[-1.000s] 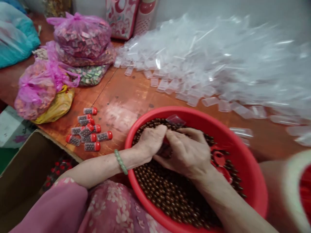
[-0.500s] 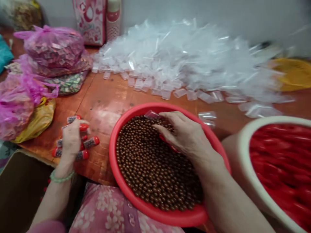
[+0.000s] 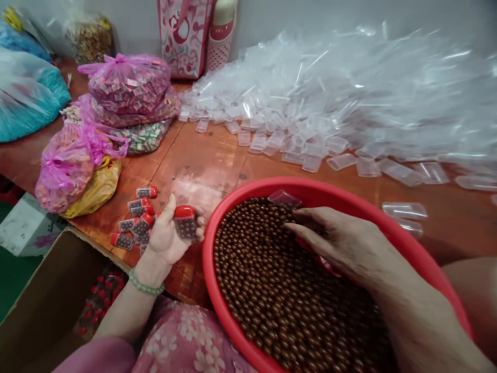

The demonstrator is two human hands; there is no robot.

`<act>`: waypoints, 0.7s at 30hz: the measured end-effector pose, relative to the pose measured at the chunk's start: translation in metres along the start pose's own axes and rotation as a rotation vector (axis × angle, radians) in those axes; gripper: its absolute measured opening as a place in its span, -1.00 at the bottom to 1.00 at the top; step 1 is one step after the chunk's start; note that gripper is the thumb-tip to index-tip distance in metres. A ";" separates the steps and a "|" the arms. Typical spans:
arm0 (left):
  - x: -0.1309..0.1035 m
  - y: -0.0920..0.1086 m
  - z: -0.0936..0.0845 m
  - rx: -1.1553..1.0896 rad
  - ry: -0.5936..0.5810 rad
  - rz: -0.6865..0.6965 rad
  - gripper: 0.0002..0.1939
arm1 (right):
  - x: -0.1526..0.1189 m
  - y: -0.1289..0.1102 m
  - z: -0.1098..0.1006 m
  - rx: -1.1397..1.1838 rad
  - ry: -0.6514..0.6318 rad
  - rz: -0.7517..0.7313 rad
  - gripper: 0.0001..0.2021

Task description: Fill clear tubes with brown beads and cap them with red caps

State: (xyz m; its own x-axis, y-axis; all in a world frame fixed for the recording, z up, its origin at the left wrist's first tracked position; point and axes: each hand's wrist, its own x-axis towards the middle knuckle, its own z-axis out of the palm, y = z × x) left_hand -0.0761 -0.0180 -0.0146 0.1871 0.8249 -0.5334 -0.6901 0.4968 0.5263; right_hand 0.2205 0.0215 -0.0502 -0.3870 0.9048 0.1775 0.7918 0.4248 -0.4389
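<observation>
My left hand [image 3: 169, 235], palm up, holds a small clear plastic container [image 3: 185, 223] with a red cap, filled with dark beads. Its fingers curl loosely round the container. Several similar filled containers [image 3: 139, 209] lie on the table just left of this hand. My right hand [image 3: 341, 238] is low over the brown beads [image 3: 252, 269] in a red basin [image 3: 209, 259]. Red pieces that look like caps [image 3: 329, 267] show under its palm, mostly hidden. Thumb and forefinger are slightly apart. Just beyond their tips, a clear empty container [image 3: 284, 198] rests by the basin's far rim.
A large heap of clear empty containers [image 3: 330, 103] covers the back of the wooden table [image 3: 174, 166]. Two more [image 3: 404, 210] lie right of the basin. Pink bags [image 3: 124, 88] stand at the back left. A cardboard box [image 3: 39, 295] with filled containers is below left.
My left hand has turned from palm down over the filled containers to palm up, lifting one and moving right. My right hand stays over the beads. The view has swung left.
</observation>
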 end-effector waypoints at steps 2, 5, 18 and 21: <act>0.001 -0.001 -0.002 0.015 0.028 0.067 -0.58 | 0.000 0.001 0.002 -0.011 0.035 -0.030 -0.71; 0.002 0.004 -0.012 0.108 0.098 0.253 -0.70 | 0.001 -0.001 0.002 -0.006 0.035 -0.028 -0.73; -0.008 0.065 -0.121 1.761 0.793 0.841 -0.78 | 0.022 -0.011 -0.004 -0.304 -0.079 0.182 -0.80; 0.001 0.066 -0.136 1.922 0.733 0.836 -0.73 | 0.038 -0.018 -0.004 -0.432 -0.084 0.183 -0.81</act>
State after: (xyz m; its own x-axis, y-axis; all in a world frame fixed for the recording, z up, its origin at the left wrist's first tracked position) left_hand -0.2165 -0.0211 -0.0707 -0.2297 0.9400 0.2524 0.9478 0.1572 0.2773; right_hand 0.1934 0.0480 -0.0320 -0.2461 0.9679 0.0514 0.9675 0.2485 -0.0470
